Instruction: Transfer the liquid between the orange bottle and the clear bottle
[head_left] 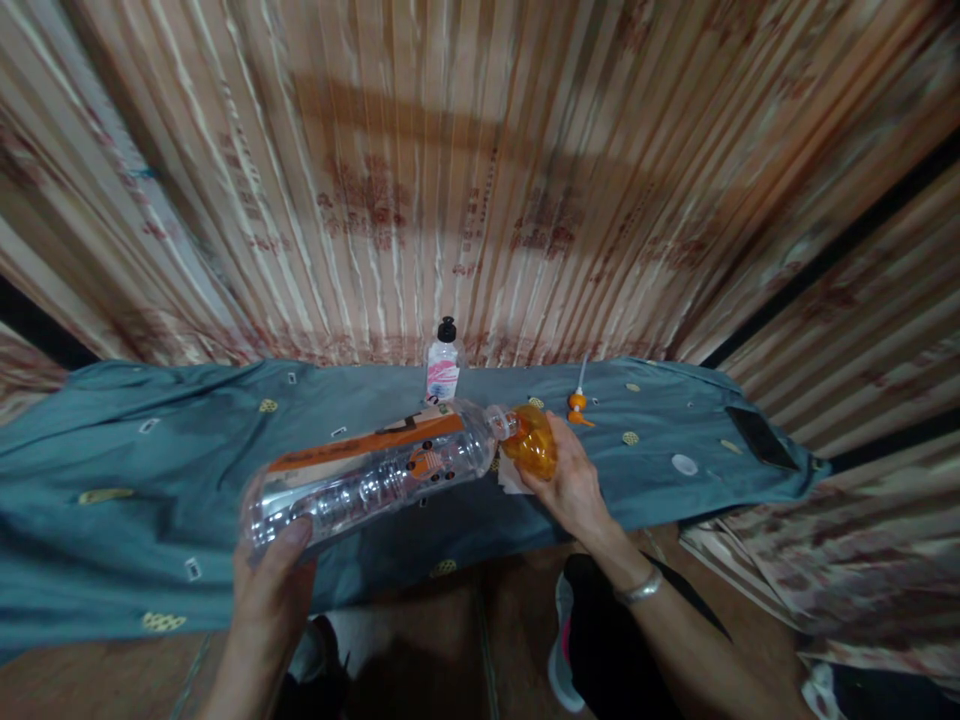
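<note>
My left hand (274, 575) is closed around the base of a large clear plastic bottle (375, 480) with an orange printed label. The bottle is tilted, almost lying over, its neck pointing right and slightly up. At its mouth is a translucent amber bottle (532, 440), gripped by my right hand (574, 480) from the right. The two mouths meet or nearly meet; I cannot tell how they fit. Some white paper (511, 480) shows below the amber bottle. Beyond my right hand lies an orange pump head (577, 405) with a pale tube.
A small bottle with a black cap (442, 365) stands near the back of the green-blue cloth (187, 430). Toward the right are a white round disc (684, 465) and a dark phone (761, 438). Pleated curtains (450, 180) close off the back and sides.
</note>
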